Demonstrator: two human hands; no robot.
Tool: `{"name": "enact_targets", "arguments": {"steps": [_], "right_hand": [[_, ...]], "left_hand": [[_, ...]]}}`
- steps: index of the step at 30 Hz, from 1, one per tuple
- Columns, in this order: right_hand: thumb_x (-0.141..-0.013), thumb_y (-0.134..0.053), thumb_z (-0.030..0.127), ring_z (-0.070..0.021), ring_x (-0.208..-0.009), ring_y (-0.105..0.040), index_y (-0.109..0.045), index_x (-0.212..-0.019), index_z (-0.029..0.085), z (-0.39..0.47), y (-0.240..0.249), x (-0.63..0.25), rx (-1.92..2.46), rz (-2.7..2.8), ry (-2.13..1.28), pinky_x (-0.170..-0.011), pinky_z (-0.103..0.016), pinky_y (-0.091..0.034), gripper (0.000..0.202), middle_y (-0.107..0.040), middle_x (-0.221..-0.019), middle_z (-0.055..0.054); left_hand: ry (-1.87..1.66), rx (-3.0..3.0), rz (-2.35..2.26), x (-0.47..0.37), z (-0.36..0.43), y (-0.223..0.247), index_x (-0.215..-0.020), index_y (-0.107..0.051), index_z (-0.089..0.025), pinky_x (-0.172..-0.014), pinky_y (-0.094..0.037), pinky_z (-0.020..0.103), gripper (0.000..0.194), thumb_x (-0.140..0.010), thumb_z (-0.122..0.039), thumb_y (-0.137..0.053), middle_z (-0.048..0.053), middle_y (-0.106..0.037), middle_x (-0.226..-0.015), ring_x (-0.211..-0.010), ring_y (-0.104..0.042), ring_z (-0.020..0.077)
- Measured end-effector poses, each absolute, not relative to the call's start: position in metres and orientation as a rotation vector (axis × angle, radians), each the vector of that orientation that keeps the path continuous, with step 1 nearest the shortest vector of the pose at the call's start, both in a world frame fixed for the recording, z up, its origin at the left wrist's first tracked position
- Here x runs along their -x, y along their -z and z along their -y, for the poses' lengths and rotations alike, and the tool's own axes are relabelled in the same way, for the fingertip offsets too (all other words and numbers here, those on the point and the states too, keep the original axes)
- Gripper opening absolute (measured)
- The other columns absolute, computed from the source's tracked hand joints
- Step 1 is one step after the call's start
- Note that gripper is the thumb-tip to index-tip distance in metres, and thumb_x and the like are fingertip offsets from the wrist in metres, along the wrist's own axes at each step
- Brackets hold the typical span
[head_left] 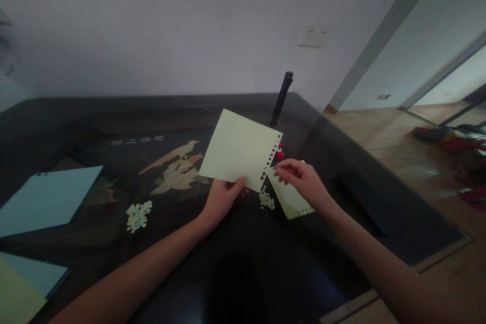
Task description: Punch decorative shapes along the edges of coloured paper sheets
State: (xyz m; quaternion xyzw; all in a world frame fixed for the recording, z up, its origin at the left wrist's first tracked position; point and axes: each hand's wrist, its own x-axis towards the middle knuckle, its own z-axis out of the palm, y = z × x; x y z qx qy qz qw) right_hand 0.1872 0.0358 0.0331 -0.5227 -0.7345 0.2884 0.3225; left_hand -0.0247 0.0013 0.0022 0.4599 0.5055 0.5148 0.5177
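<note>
My left hand [226, 193] grips the lower edge of a pale yellow-green sheet [241, 147], thumb on top and fingers beneath. A row of small punched shapes runs along the sheet's right edge. Beside that edge is my right hand [299, 179], its fingers curled together; anything between the fingertips is too small to make out. Under and beyond the right hand lies another pale green sheet or stack [290, 200] with punched shapes on its lower edge. Small paper cutouts [267, 198] lie between the hands. Behind the held sheet, a red object [280, 153] partly shows.
More cutouts [138, 216] are piled left of centre. Blue sheets [56, 197] and a yellow sheet [18, 291] lie at the left. A black rod-like object [282, 97] is near the back of the dark table [182, 273], before the wall.
</note>
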Motion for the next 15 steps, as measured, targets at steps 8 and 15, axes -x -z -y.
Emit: {"name": "enact_targets", "arguments": {"steps": [8, 15], "right_hand": [[-0.077, -0.069, 0.034, -0.0102, -0.055, -0.057, -0.056, -0.075, 0.018, 0.002, -0.022, -0.172, 1.175, 1.429, -1.436, -0.055, -0.025, -0.045, 0.021, -0.063, -0.062, 0.001], [-0.077, -0.068, 0.033, -0.0098, -0.053, -0.056, -0.055, -0.073, 0.019, 0.004, -0.019, -0.173, 1.210, 1.323, -1.603, -0.051, -0.025, -0.043, 0.020, -0.062, -0.061, 0.002]], "left_hand": [[-1.076, -1.238, -1.202, 0.019, 0.009, -0.016, -0.075, -0.058, -0.014, -0.056, -0.051, 0.026, 0.016, -0.074, -0.030, -0.063, 0.000, -0.062, -0.057, -0.052, -0.060, 0.0138], [-1.017, -1.269, -1.215, 0.020, 0.010, -0.013, -0.077, -0.057, -0.016, -0.057, -0.054, 0.030, 0.015, -0.074, -0.030, -0.061, 0.002, -0.065, -0.061, -0.052, -0.062, 0.0153]]}}
